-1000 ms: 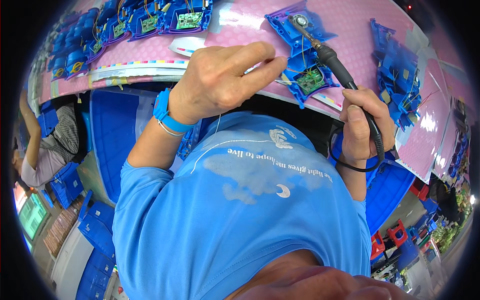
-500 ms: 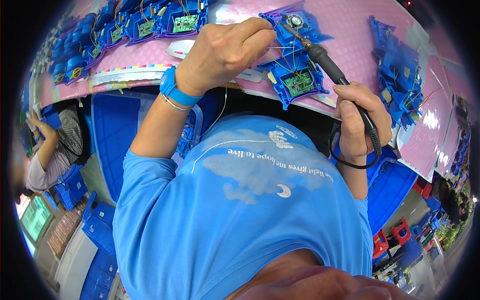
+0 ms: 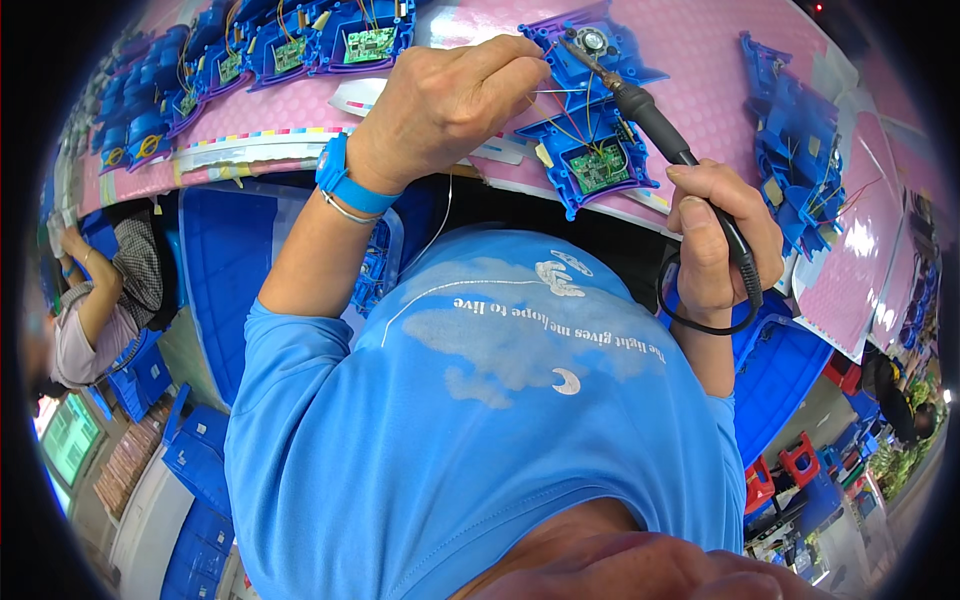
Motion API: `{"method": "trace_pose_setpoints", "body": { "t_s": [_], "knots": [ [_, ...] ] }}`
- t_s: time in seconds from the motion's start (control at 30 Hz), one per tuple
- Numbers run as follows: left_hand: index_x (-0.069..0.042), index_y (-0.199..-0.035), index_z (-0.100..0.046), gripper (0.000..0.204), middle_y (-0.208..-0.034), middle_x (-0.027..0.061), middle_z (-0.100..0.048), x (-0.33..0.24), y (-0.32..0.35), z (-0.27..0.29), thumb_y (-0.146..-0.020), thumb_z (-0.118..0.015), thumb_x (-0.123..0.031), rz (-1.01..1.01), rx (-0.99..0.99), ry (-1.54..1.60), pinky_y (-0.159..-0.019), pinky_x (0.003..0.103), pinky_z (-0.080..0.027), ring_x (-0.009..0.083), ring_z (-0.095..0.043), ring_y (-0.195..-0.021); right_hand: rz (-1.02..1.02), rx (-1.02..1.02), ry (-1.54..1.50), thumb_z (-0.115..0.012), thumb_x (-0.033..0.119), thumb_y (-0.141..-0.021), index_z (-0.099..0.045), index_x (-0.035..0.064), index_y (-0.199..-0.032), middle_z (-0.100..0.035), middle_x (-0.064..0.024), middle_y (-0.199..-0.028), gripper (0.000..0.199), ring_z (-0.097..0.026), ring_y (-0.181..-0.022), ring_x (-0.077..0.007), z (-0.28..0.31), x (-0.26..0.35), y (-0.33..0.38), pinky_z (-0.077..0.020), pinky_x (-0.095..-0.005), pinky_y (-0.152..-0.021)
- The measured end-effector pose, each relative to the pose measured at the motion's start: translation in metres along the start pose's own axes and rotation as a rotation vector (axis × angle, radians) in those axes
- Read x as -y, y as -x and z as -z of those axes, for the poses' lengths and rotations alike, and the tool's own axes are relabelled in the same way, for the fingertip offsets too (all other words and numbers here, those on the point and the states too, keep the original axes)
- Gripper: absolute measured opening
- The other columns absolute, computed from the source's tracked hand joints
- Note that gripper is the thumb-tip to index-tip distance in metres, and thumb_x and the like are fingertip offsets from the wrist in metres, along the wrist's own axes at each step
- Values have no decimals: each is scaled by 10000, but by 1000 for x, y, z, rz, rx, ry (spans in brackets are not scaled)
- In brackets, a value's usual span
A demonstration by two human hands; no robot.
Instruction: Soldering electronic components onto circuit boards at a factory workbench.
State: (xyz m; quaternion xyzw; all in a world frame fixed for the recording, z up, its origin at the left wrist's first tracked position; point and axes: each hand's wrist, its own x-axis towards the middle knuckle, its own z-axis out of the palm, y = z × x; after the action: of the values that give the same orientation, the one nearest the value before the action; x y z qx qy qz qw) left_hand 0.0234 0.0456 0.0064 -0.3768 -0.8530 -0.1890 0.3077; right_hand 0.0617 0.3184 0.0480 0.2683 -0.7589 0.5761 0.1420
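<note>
Bright light; glare on the pink sheet (image 3: pixel 848 275); bent edges, black corners.

Pink-covered worktable (image 3: pixel 705 50) bearing an opened blue plastic housing (image 3: pixel 600 112) centrally, a row of wired housings (image 3: pixel 290 52) left, and further blue housings (image 3: pixel 797 135) right.
</note>
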Motion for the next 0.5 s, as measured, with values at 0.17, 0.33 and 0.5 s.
{"method": "trace_pose_setpoints", "body": {
  "t_s": [0.17, 0.33, 0.5],
  "knots": [
    [-76, -986, -670, 161, -1019, 31, -703, 1, 1, 0, -841, -730, -110, -3, 6, -19, -566, 289, -569, 193, -711, -738, 27, -19, -35, -670, 25, -780, -725, -65, -932, -676, -145, -702, 185, -630, -576, -203, -1, -2, 0, -469, -302, -541],
    [-69, -1038, -707, 279, -1029, 72, -740, -2, -1, 4, -790, -827, -116, 17, 57, -3, -630, 284, -588, 205, -742, -794, 27, 5, -22, -670, 27, -785, -726, -65, -937, -671, -142, -699, 186, -623, -571, -197, 0, -3, 0, -465, -301, -539],
    [-68, -1046, -700, 284, -1029, 71, -737, -2, 0, 4, -796, -825, -118, 22, 57, -6, -630, 286, -588, 207, -742, -792, 27, -19, -39, -673, 28, -787, -732, -58, -938, -675, -139, -707, 184, -629, -581, -197, -1, -1, 1, -469, -300, -549]
  ]
}}
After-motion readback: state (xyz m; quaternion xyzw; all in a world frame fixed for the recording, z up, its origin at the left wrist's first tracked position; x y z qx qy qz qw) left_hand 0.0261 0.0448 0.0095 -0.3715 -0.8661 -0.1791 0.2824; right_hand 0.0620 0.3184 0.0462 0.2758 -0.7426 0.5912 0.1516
